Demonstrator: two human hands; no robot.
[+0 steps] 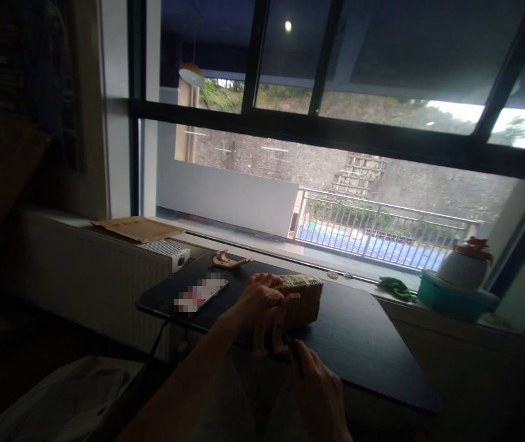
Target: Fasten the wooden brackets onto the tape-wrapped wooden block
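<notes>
My left hand (260,301) is closed round a light-brown curved bracket (279,334), pressing it at the near side of a box-shaped brown block (306,304) with a pale top. A second curved arm (259,341) hangs beside the first, below my fingers; whether the two are one piece I cannot tell. My right hand (321,390) is wrapped round a dark-handled tool (295,355), its thin tip pointing up at the bracket. The tip's exact shape is lost in shadow. Farther back on the black table (359,344) lies a similar curved bracket (230,261).
A phone (202,294) lies left of the block. Along the windowsill are a brown envelope (138,229), a white device (170,253), a green cloth (397,288) and a teal box (453,298) bearing a white pot (462,267). A radiator (83,258) stands at left.
</notes>
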